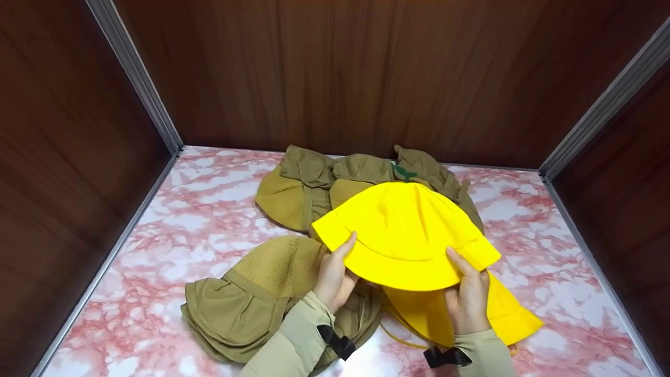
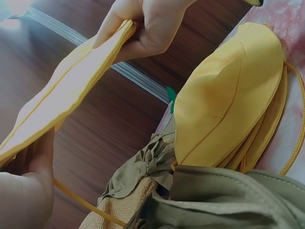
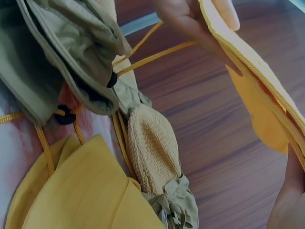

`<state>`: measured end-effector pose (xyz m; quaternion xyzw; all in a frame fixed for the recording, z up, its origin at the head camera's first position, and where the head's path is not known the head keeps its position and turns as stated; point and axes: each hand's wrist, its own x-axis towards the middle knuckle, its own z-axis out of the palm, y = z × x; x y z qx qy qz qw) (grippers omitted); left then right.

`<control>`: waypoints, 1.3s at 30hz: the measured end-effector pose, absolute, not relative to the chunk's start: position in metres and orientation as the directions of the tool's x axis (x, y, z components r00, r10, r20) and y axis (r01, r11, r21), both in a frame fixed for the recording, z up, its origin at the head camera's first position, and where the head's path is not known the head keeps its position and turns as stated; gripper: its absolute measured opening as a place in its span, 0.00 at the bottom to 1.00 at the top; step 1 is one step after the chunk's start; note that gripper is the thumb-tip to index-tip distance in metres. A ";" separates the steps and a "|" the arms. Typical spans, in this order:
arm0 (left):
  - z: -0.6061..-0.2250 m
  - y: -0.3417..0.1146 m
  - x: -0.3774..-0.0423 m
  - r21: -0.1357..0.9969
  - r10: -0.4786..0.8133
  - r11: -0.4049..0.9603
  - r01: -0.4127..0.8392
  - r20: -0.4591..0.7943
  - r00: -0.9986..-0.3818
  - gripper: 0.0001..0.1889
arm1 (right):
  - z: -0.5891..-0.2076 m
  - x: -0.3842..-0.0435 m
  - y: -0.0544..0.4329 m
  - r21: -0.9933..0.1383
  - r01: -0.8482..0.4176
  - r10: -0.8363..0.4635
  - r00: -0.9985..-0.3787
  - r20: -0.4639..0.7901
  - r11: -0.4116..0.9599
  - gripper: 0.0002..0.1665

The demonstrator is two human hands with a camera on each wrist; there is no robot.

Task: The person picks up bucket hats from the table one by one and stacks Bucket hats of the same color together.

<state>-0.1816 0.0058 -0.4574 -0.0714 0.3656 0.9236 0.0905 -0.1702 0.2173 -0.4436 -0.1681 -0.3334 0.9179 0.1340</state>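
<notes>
A yellow brimmed hat (image 1: 403, 225) is held up flat, crown pointing away. My left hand (image 1: 335, 275) pinches its brim at the left, the thumb on top and the fingers beneath. On the right side, my right hand (image 1: 471, 296) grips the brim the same way. A green leaf-shaped tip (image 1: 404, 174) shows at the crown's top in the head view. An orange cord (image 3: 157, 58) hangs from the held hat. Under my right hand lie more yellow hats (image 1: 515, 314), partly hidden; the left wrist view shows their layered brims (image 2: 228, 100).
Khaki hats with woven crowns and cloth flaps (image 1: 282, 204) lie along the back. Another khaki pile (image 1: 241, 309) is at the front left, partly under my left forearm. Brown panels (image 1: 335, 78) wall in the pink-and-white marbled table (image 1: 157, 262) at the back and sides.
</notes>
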 end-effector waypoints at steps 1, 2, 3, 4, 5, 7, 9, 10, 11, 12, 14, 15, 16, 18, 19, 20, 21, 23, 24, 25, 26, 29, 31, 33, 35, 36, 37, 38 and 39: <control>-0.457 0.005 -0.182 0.665 0.107 -0.717 -0.208 -0.191 -0.976 0.21 | -0.444 -0.170 0.219 -0.652 -0.135 0.357 -0.908 -0.220 -0.746 0.20; -0.458 0.004 -0.183 0.666 0.096 -0.719 -0.199 -0.189 -0.977 0.21 | -0.444 -0.169 0.220 -0.651 -0.134 0.355 -0.908 -0.221 -0.747 0.20; -0.458 0.003 -0.183 0.666 0.084 -0.721 -0.191 -0.190 -0.978 0.21 | -0.444 -0.169 0.221 -0.648 -0.131 0.352 -0.909 -0.224 -0.750 0.21; -0.458 0.003 -0.184 0.667 0.073 -0.722 -0.185 -0.193 -0.979 0.21 | -0.443 -0.169 0.223 -0.648 -0.128 0.349 -0.910 -0.225 -0.751 0.21; -0.458 0.002 -0.184 0.668 0.064 -0.723 -0.179 -0.194 -0.979 0.21 | -0.443 -0.169 0.225 -0.648 -0.125 0.349 -0.909 -0.229 -0.751 0.21; -0.459 0.001 -0.185 0.679 0.048 -0.714 -0.170 -0.195 -0.980 0.20 | -0.442 -0.169 0.229 -0.660 -0.121 0.354 -0.906 -0.232 -0.742 0.21; -0.460 0.001 -0.186 0.689 0.035 -0.705 -0.166 -0.200 -0.979 0.20 | -0.441 -0.169 0.235 -0.669 -0.114 0.355 -0.905 -0.236 -0.735 0.21; -0.460 0.001 -0.187 0.698 0.030 -0.698 -0.163 -0.199 -0.979 0.20 | -0.441 -0.169 0.238 -0.673 -0.109 0.354 -0.905 -0.238 -0.732 0.21; -0.461 0.001 -0.188 0.712 0.025 -0.685 -0.156 -0.191 -0.981 0.20 | -0.440 -0.169 0.241 -0.681 -0.109 0.361 -0.901 -0.239 -0.724 0.21; -0.462 0.001 -0.189 0.725 0.021 -0.671 -0.152 -0.186 -0.982 0.21 | -0.440 -0.169 0.245 -0.686 -0.109 0.366 -0.899 -0.241 -0.720 0.21; -0.462 0.002 -0.190 0.744 0.016 -0.652 -0.147 -0.181 -0.983 0.21 | -0.439 -0.169 0.253 -0.687 -0.104 0.372 -0.893 -0.253 -0.719 0.21; -0.463 0.003 -0.191 0.753 0.018 -0.642 -0.144 -0.174 -0.985 0.21 | -0.439 -0.168 0.258 -0.691 -0.101 0.377 -0.889 -0.260 -0.716 0.21; -0.463 0.003 -0.191 0.759 0.021 -0.635 -0.144 -0.170 -0.985 0.20 | -0.440 -0.168 0.262 -0.700 -0.102 0.386 -0.884 -0.262 -0.707 0.21; -0.463 0.004 -0.192 0.769 0.024 -0.623 -0.146 -0.167 -0.986 0.18 | -0.441 -0.167 0.269 -0.714 -0.102 0.405 -0.874 -0.269 -0.693 0.20; -0.464 0.004 -0.192 0.772 0.026 -0.619 -0.147 -0.167 -0.986 0.17 | -0.442 -0.167 0.273 -0.725 -0.099 0.414 -0.869 -0.270 -0.681 0.19; -0.465 0.004 -0.192 0.775 0.030 -0.614 -0.151 -0.168 -0.985 0.16 | -0.444 -0.166 0.276 -0.741 -0.095 0.426 -0.863 -0.272 -0.665 0.19; -0.465 0.004 -0.193 0.780 0.034 -0.606 -0.157 -0.171 -0.985 0.15 | -0.445 -0.165 0.280 -0.759 -0.093 0.439 -0.857 -0.269 -0.645 0.18; -0.467 0.005 -0.192 0.791 0.048 -0.586 -0.175 -0.181 -0.982 0.13 | -0.448 -0.164 0.286 -0.786 -0.086 0.464 -0.844 -0.270 -0.612 0.18; -0.468 0.005 -0.192 0.796 0.061 -0.577 -0.185 -0.184 -0.981 0.12 | -0.450 -0.163 0.289 -0.797 -0.082 0.477 -0.836 -0.271 -0.598 0.18; -0.469 0.006 -0.192 0.802 0.073 -0.565 -0.193 -0.185 -0.980 0.11 | -0.451 -0.162 0.292 -0.809 -0.079 0.488 -0.830 -0.271 -0.583 0.18; -0.469 0.006 -0.191 0.806 0.085 -0.556 -0.202 -0.187 -0.979 0.11 | -0.453 -0.161 0.295 -0.816 -0.076 0.498 -0.823 -0.273 -0.574 0.18; -0.471 0.009 -0.190 0.820 0.124 -0.527 -0.224 -0.186 -0.975 0.12 | -0.456 -0.159 0.304 -0.829 -0.071 0.534 -0.794 -0.290 -0.555 0.16; -0.472 0.011 -0.189 0.829 0.145 -0.507 -0.238 -0.190 -0.971 0.14 | -0.458 -0.156 0.310 -0.838 -0.061 0.554 -0.776 -0.302 -0.543 0.16; -0.473 0.014 -0.188 0.834 0.163 -0.489 -0.257 -0.202 -0.966 0.16 | -0.460 -0.154 0.316 -0.851 -0.047 0.575 -0.757 -0.312 -0.524 0.16; -0.475 0.017 -0.187 0.838 0.176 -0.473 -0.272 -0.213 -0.961 0.18 | -0.462 -0.151 0.322 -0.861 -0.029 0.583 -0.747 -0.319 -0.508 0.16; -0.475 0.018 -0.187 0.841 0.180 -0.465 -0.275 -0.215 -0.960 0.19 | -0.463 -0.150 0.325 -0.864 -0.019 0.584 -0.745 -0.323 -0.503 0.16; -0.476 0.019 -0.187 0.845 0.183 -0.458 -0.277 -0.215 -0.959 0.19 | -0.463 -0.149 0.328 -0.868 -0.008 0.585 -0.741 -0.328 -0.497 0.16; -0.477 0.020 -0.186 0.850 0.183 -0.449 -0.275 -0.214 -0.959 0.20 | -0.464 -0.147 0.331 -0.870 0.004 0.589 -0.735 -0.336 -0.492 0.15; -0.477 0.020 -0.186 0.853 0.185 -0.443 -0.274 -0.212 -0.960 0.20 | -0.465 -0.145 0.334 -0.873 0.022 0.587 -0.732 -0.345 -0.487 0.15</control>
